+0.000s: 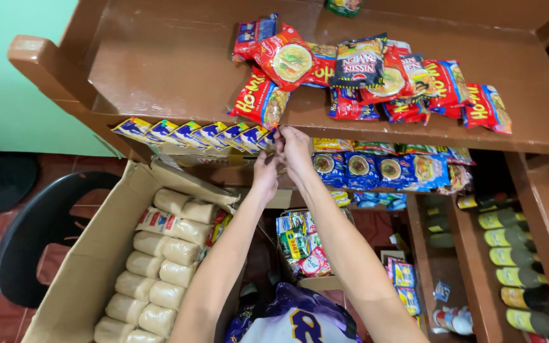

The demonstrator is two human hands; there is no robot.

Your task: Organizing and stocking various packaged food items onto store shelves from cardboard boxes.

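- Brown wooden counter (160,70), upper frame: loose noodle packets (376,79) piled at upper centre.
- Cardboard box (90,254), lower left: tan sacks remained packed inside.
- Sachet strip (192,134), centre-left: hung along the counter's edge, right end unfastened.
- Left hand (265,174) and right hand (295,151), centre: both pinched the sachet strip's right end.

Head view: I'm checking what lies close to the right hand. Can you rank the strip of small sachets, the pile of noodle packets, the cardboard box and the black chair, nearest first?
From the right hand:
1. Strip of small sachets, touching it, hanging along the shelf edge to the left.
2. Pile of noodle packets, on the shelf above.
3. Cardboard box, lower left, full of pale bags.
4. Black chair, far left on the floor.
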